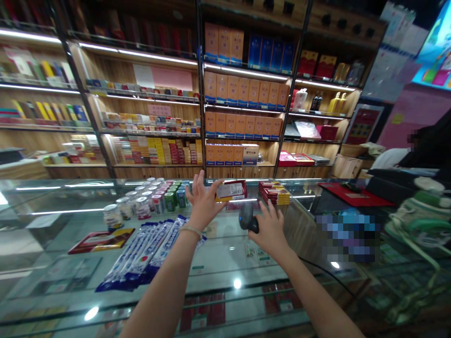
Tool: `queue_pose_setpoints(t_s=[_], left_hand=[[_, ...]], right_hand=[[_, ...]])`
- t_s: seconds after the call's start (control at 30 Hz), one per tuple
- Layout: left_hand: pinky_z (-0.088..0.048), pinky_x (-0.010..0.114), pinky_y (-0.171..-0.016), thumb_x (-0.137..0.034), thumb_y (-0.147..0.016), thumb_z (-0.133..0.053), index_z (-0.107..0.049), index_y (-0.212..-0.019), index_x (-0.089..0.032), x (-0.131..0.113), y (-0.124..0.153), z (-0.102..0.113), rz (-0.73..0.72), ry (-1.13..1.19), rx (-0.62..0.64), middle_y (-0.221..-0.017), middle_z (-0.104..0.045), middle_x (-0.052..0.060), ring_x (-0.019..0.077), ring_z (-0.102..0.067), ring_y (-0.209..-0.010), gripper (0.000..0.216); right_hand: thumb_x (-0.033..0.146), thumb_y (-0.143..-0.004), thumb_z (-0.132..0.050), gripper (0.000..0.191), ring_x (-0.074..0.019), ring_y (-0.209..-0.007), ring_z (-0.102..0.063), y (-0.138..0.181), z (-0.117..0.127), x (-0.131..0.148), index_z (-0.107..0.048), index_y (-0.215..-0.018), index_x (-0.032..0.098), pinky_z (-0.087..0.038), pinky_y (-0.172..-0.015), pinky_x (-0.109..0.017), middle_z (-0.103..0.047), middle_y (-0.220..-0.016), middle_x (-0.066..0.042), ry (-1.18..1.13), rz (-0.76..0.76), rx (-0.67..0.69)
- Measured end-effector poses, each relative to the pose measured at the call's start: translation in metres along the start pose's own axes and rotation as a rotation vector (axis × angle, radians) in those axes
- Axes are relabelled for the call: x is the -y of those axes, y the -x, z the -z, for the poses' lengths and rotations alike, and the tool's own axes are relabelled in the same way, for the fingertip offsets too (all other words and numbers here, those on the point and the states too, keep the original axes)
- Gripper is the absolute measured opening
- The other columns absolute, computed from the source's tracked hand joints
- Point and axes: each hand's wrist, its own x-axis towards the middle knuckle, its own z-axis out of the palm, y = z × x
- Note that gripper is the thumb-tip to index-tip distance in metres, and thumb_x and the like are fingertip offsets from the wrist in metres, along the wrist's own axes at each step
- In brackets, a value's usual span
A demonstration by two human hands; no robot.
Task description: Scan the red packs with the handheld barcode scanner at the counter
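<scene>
Above the glass counter, my left hand point(204, 201) pinches the left end of a small red-and-yellow chocolate bar packet point(231, 190) between thumb and fingers. Its white printed label faces me. To the right, my right hand point(270, 230) grips a black handheld barcode scanner point(246, 217), whose head is turned toward the packet. A dark cable point(327, 273) trails to the lower right. Just beyond my right hand lies a stack of similar red-and-yellow packets point(275, 192). Blue-and-white long sachets point(151, 251) are fanned out near my left forearm.
A larger red-and-yellow flat packet point(102, 240) lies at left on the glass counter point(218, 263). Behind it stand rows of jars point(143, 208) and small cans point(169, 201). At right are a red mat point(355, 195), a green-and-cream bottle point(419, 216) and a person point(394, 157). Lit shelves point(243, 105) line the back.
</scene>
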Motion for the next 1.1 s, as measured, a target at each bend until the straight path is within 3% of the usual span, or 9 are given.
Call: queue_pose_setpoints(t_s=[0.13, 0.2, 0.3, 0.4, 0.6, 0.97, 1.1], left_hand=[[-0.01, 0.077, -0.121, -0.037, -0.075, -0.087, -0.063, -0.137, -0.034, -0.001, 0.0, 0.002, 0.035, 0.003, 0.008, -0.174, -0.015, 0.019, 0.0446, -0.013, -0.161, 0.067], [-0.011, 0.077, -0.12, -0.038, -0.075, -0.087, -0.063, -0.138, -0.034, -0.001, 0.001, 0.002, 0.046, 0.005, 0.008, -0.174, -0.014, 0.019, 0.0446, -0.013, -0.161, 0.067], [-0.01, 0.077, -0.12, -0.038, -0.077, -0.086, -0.061, -0.14, -0.035, 0.002, 0.001, 0.0, 0.036, -0.003, -0.008, -0.174, -0.015, 0.018, 0.0439, -0.012, -0.161, 0.068], [-0.011, 0.077, -0.121, -0.039, -0.077, -0.085, -0.061, -0.14, -0.036, 0.004, 0.0, -0.003, 0.035, -0.007, -0.018, -0.173, -0.017, 0.017, 0.0437, -0.013, -0.161, 0.067], [-0.011, 0.077, -0.12, -0.043, -0.077, -0.085, -0.061, -0.14, -0.036, 0.004, 0.0, -0.002, 0.048, 0.001, -0.021, -0.173, -0.018, 0.016, 0.0443, -0.014, -0.16, 0.068], [-0.011, 0.075, -0.121, -0.042, -0.077, -0.086, -0.062, -0.14, -0.034, 0.003, 0.0, -0.001, 0.056, -0.007, -0.013, -0.174, -0.016, 0.018, 0.0443, -0.015, -0.16, 0.067], [-0.011, 0.076, -0.121, -0.043, -0.077, -0.086, -0.062, -0.14, -0.034, 0.002, 0.001, 0.0, 0.049, -0.006, -0.019, -0.174, -0.017, 0.017, 0.0448, -0.016, -0.16, 0.068]], right_hand=[[0.03, -0.077, -0.064, 0.037, -0.0372, -0.144, -0.049, 0.0, 0.01, -0.006, -0.071, -0.111, 0.017, -0.041, -0.116, -0.057, -0.053, -0.157, -0.017, -0.214, -0.015, -0.211], [0.031, -0.079, -0.059, 0.039, -0.0316, -0.127, -0.064, 0.002, 0.016, -0.008, -0.068, -0.115, 0.018, -0.053, -0.103, -0.045, -0.063, -0.146, -0.016, -0.37, -0.013, -0.256], [0.034, -0.08, -0.054, 0.034, -0.0271, -0.093, -0.074, 0.006, 0.022, -0.007, -0.066, -0.109, 0.021, -0.056, -0.079, -0.036, -0.078, -0.104, -0.009, -0.481, -0.043, -0.238], [0.034, -0.078, -0.056, 0.026, -0.0254, -0.078, -0.073, 0.008, 0.024, -0.004, -0.065, -0.1, 0.024, -0.053, -0.07, -0.032, -0.075, -0.081, -0.003, -0.5, -0.023, -0.18], [0.032, -0.074, -0.059, 0.026, -0.0239, -0.078, -0.071, 0.007, 0.026, 0.003, -0.064, -0.098, 0.022, -0.053, -0.07, -0.031, -0.074, -0.087, -0.005, -0.519, 0.068, -0.166], [0.03, -0.071, -0.063, 0.027, -0.0251, -0.083, -0.073, 0.009, 0.021, 0.001, -0.062, -0.097, 0.022, -0.055, -0.072, -0.031, -0.073, -0.087, -0.005, -0.444, 0.067, -0.185], [0.03, -0.071, -0.064, 0.035, -0.0304, -0.101, -0.074, 0.009, 0.015, -0.003, -0.066, -0.105, 0.021, -0.059, -0.084, -0.037, -0.076, -0.098, -0.008, -0.407, 0.062, -0.226]])
